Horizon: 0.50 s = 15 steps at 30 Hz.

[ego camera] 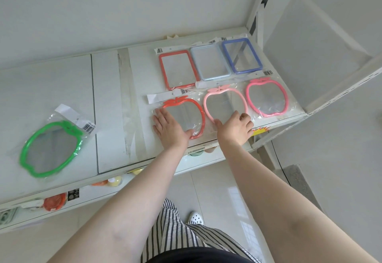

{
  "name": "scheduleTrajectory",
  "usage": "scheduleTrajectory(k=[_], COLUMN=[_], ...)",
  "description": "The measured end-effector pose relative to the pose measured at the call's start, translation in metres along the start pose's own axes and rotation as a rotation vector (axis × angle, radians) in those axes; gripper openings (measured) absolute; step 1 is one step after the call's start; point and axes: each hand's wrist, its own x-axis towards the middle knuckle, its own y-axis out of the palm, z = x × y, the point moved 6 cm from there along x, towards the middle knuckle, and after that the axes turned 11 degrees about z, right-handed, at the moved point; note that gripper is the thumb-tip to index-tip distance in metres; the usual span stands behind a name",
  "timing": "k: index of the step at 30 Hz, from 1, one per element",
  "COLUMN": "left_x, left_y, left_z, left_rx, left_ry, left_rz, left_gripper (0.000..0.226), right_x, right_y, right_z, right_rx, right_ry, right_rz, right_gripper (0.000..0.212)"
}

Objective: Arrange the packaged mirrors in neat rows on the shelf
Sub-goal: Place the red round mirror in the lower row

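Note:
On the white shelf (68, 89), six packaged mirrors lie in two rows at the right. The back row holds a red rectangular mirror (175, 69), a light blue one (209, 63) and a dark blue one (241, 55). The front row holds a red apple-shaped mirror (192, 109), a pale pink one (225, 102) and a brighter pink one (266, 98). My left hand (170, 129) lies flat on the red apple mirror. My right hand (235, 127), fingers curled, touches the pale pink mirror's lower edge. A green apple-shaped mirror (51, 149) lies apart at the far left.
Strips of tape (132, 105) run across the middle of the shelf. A lower shelf (206, 159) holds small coloured items. A white metal upright (256, 8) and slanted rail (339, 89) frame the shelf's right end. Tiled floor lies below.

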Motion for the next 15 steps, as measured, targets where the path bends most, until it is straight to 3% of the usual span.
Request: scheduleTrajectory(k=[15], left_x=[0.0031], left_y=[-0.0018], left_z=[-0.0025], left_rx=[-0.045], left_ry=[-0.001], left_rz=[0.002], left_gripper=[0.124], right_x=[0.0019], right_y=[0.0009], right_z=[-0.0018], right_rx=[-0.031], right_ry=[-0.004], right_rz=[-0.003], right_gripper=[0.068])
